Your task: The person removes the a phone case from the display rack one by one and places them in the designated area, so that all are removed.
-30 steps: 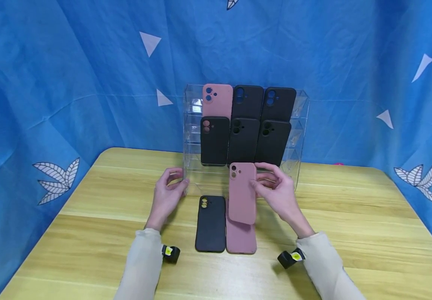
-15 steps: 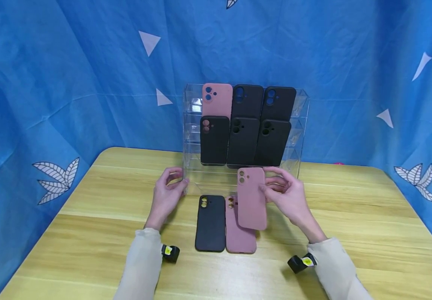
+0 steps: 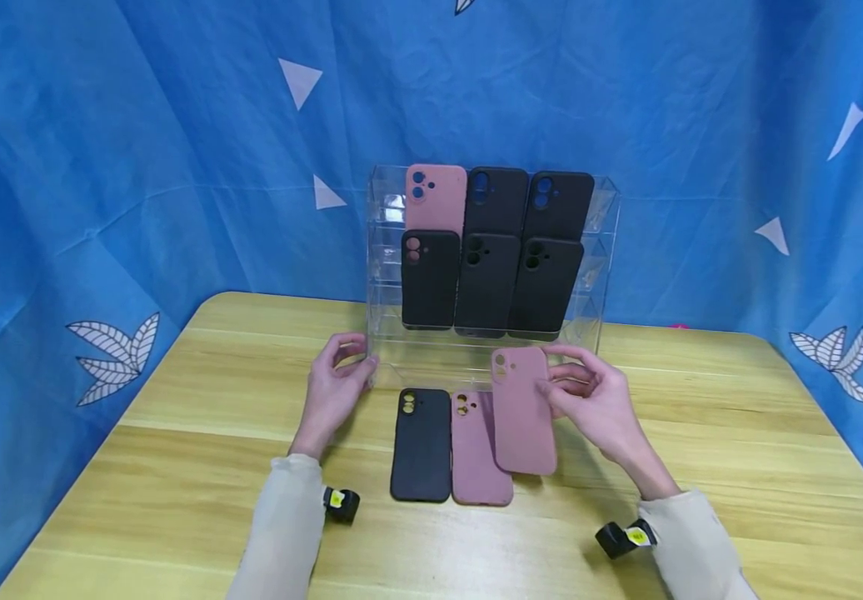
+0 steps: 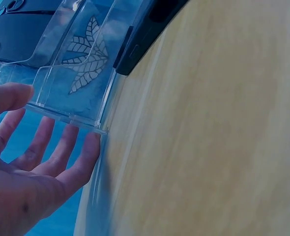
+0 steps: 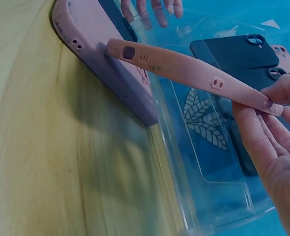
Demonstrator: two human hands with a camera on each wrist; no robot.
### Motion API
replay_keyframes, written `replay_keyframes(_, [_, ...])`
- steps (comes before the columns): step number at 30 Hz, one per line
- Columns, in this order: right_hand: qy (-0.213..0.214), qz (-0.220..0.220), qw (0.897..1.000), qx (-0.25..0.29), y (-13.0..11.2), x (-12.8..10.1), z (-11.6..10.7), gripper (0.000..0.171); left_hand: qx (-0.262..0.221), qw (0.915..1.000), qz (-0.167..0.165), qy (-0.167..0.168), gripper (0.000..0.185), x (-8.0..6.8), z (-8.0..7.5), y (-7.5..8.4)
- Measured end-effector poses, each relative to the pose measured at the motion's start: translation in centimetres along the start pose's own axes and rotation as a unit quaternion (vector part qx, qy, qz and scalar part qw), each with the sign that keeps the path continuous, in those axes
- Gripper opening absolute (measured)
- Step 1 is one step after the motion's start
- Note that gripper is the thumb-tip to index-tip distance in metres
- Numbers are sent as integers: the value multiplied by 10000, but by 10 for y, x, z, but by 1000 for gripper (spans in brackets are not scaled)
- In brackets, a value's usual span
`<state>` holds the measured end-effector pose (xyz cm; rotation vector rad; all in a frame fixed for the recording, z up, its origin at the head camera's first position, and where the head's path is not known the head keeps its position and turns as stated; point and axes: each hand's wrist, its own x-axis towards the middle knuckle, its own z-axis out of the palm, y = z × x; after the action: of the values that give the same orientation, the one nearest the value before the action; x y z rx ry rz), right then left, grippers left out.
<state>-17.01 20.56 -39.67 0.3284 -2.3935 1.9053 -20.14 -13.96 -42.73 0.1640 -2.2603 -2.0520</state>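
My right hand [image 3: 600, 408] pinches a pink phone case [image 3: 523, 412] by its upper right edge, thumb in front. The case is raised and slightly tilted, overlapping a second pink phone case [image 3: 476, 458] that lies on the table. In the right wrist view the held case [image 5: 184, 71] shows edge-on, with button and port openings. Left of the lying pink case is a black phone case [image 3: 421, 450]. My left hand [image 3: 334, 396] holds the lower left corner of a clear plastic display rack [image 3: 431, 358]; the left wrist view shows the thumb [image 4: 14, 94] at its front lip, fingers along its side.
Two rows of phone cases stand in the rack's upper tiers: a pink one [image 3: 435, 200] at top left, the others black [image 3: 487, 283]. The rack's lower tiers hold none. A blue patterned cloth [image 3: 214, 167] hangs behind the wooden table [image 3: 199, 475].
My right hand has carried the held pink case to the right and nearer to me, uncovering more of the pink case beneath. The left hand has stayed on the rack.
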Motion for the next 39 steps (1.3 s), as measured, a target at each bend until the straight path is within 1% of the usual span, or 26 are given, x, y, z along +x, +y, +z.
replay_keyframes(6, [5,66,9999,-86,-1,-6,-7,46,-29,10000,0,-20,36,1,0,1])
replay_keyframes(12, [56,186,9998,-53,-2,-10,-12,46,-109,9999,5,-25,36,3,0,0])
replay_keyframes(21, [34,362,9991,-197,5,-16,-15,47,-78,10000,37,4,36,2,0,-1])
replay_keyframes(31, [-82,500,9969,-610,10,-23,-16,51,5,9999,123,30,36,-1,0,0])
replay_keyframes(39, [-155,470,9933,-1046,13,-26,-18,50,6,9999,110,25,35,-2,0,0])
